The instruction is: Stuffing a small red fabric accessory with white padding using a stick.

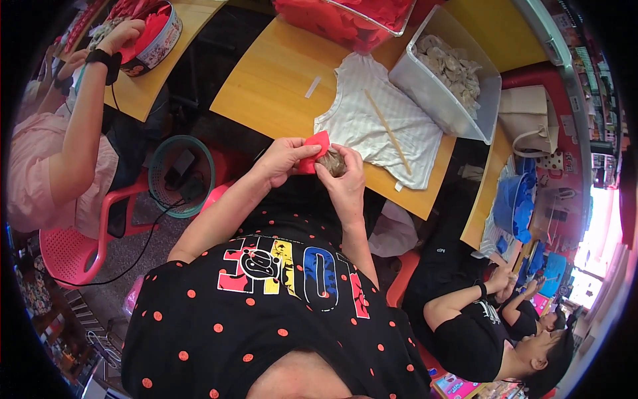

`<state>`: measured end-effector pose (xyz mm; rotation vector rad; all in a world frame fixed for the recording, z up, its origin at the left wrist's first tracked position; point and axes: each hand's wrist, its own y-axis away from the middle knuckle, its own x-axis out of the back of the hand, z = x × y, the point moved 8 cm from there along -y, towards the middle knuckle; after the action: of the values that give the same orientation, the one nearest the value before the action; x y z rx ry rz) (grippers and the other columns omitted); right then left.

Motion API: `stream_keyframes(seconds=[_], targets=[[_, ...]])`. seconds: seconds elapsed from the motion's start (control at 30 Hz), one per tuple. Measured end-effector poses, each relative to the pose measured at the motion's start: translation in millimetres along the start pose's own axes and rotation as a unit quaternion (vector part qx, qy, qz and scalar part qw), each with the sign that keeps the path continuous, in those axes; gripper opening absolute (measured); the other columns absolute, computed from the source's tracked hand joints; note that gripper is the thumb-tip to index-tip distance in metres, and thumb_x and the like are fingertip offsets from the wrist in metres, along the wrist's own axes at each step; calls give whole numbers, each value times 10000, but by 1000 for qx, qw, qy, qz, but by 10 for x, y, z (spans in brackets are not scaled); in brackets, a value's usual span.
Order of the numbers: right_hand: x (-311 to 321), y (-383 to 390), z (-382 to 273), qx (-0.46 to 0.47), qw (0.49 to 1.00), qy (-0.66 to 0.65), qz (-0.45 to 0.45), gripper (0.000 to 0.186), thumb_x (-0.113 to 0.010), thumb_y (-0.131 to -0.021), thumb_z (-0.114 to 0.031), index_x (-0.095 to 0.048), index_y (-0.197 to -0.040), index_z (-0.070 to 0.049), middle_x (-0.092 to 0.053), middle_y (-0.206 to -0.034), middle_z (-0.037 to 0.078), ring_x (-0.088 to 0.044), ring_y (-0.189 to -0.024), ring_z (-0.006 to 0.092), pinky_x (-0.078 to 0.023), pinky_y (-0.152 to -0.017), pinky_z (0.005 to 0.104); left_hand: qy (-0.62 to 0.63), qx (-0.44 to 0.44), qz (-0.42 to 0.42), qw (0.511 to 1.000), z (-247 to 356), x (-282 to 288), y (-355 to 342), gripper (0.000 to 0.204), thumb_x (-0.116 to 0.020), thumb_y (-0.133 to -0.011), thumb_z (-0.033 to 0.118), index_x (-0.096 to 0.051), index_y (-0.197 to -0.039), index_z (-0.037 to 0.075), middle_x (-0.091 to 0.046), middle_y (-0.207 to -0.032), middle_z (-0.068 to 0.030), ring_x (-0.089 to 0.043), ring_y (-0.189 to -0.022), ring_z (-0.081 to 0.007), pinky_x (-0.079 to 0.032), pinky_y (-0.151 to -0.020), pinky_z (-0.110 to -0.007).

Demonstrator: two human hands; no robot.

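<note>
Red, thin, petal-like soft piece, apparently cloth, held in front of the near table edge together with a rounded, crumpled grey-brown soft piece. Left hand: thumb and fingers pinching the red piece, its tip standing free. Right hand: thumb and fingers curled around the grey-brown piece, pinching it; exact fingertip contact partly hidden. The 2 pieces touch; whether they are joined, cannot tell. Judgement: light pinches, close to where the 2 meet, should suit best; a hard pull would likely crease or stretch the red layer. Materials: smooth, wood-toned table; white, faintly striped shirt, limp and wrinkled, lying flat; straight, slim, pale wooden stick across it; translucent, rigid plastic bin of crinkled beige pieces beside it.
</note>
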<state>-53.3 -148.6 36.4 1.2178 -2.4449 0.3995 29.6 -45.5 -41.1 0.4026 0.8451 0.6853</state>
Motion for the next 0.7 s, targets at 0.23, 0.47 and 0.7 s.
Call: stream_keyframes(seconds=[0.23, 0.47, 0.7], targets=[[7, 48, -57, 54, 997, 22, 47, 198, -658, -734, 6, -620, -927, 27, -531, -1039, 158, -568, -940, 285, -484, -788, 336, -56, -37, -10, 998, 23, -100, 52, 220, -643, -869, 207, -643, -1012, 40, -663, -867, -10, -618, -730, -58, -517, -652, -220], [60, 45, 126, 13, 996, 7, 90, 140, -640, -783, 3, -630, -919, 31, -528, -1075, 117, -578, -925, 184, -484, -759, 261, -100, -75, -36, 991, 6, -220, 60, 244, -639, -876, 203, -647, -1009, -1, -666, -885, -42, -615, -756, -69, -499, -679, -208], [-43, 53, 265, -69, 982, -174, 12, 229, -650, -779, 4, -601, -1002, 18, -519, -1117, 93, -556, -977, 159, -485, -792, 249, 26, -16, -38, 999, -58, -113, -21, 255, -572, -919, 280, -626, -1015, 49, -651, -885, -33, -613, -719, -80, -518, -662, -225]])
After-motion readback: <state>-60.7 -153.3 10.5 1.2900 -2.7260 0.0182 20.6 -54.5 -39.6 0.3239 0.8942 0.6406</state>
